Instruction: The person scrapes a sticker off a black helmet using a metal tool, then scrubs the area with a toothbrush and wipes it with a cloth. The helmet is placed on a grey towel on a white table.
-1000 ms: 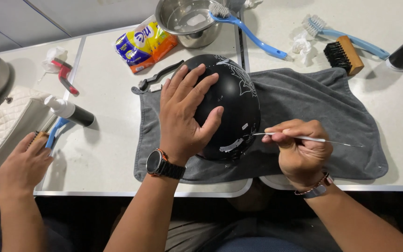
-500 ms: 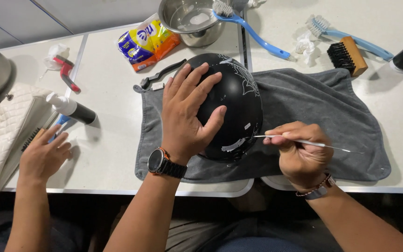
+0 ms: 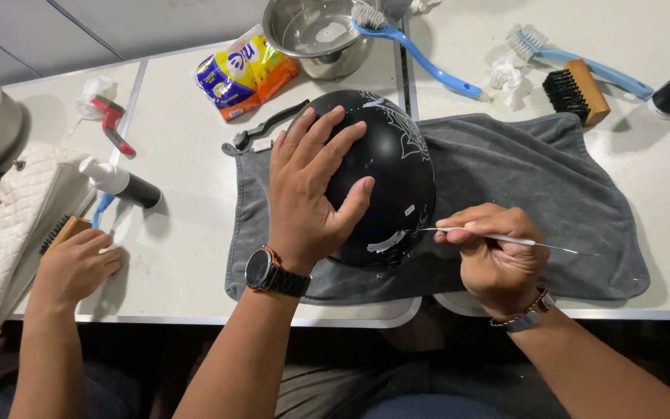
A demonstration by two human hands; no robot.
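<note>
We press our left hand point(image 3: 308, 198) flat over the crown of the black helmet point(image 3: 385, 178), fingers spread and open against the shell, so it stays put on the grey towel point(image 3: 552, 194) spread over the white surface point(image 3: 180, 233). Our right hand point(image 3: 494, 252) is closed in a pinch around a thin white pick point(image 3: 498, 238), its fine tip meeting the lower rim of the helmet where a pale patch shows. We judge the shell to be hard, smooth and rather slippery, rounded enough to roll if left free, and light enough to turn with one palm; the broad top is the sound place to hold it, with the towel under it giving grip and softness. The pick looks slender and likely to flex, so we would hold it close to the working end. Behind the helmet stand a steel bowl point(image 3: 304, 35) with a blue-handled brush point(image 3: 428, 62) resting in it, a yellow and blue packet point(image 3: 246, 74), a wooden brush with black bristles point(image 3: 575, 93) and another blue brush point(image 3: 583, 58). At the left edge another person's hand point(image 3: 75, 268) rests on a wooden-backed brush point(image 3: 62, 233) beside a white quilted bag point(image 3: 1, 225) and a dark spray bottle point(image 3: 122, 182).
</note>
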